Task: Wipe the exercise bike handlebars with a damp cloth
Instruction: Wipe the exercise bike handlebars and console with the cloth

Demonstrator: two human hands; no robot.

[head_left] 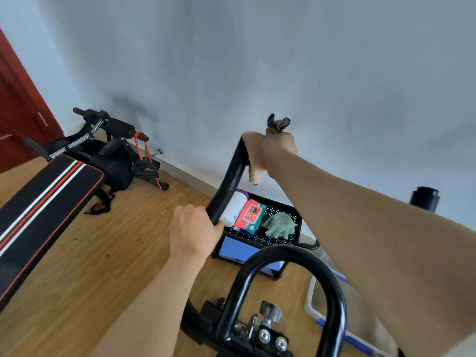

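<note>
We see left hand (194, 231) gripping handlebar (230, 181); right hand (273, 150) clutches cloth (279, 124), mostly hidden, at bar's top.

Left of the handlebar (229, 181) bare wooden floor (103, 253) lies open up to the bench (43, 194); right of it, a black cart (293, 228) stands close.

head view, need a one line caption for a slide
Right hand wipes the top of the black handlebar with a cloth while the left hand grips lower down.
</note>
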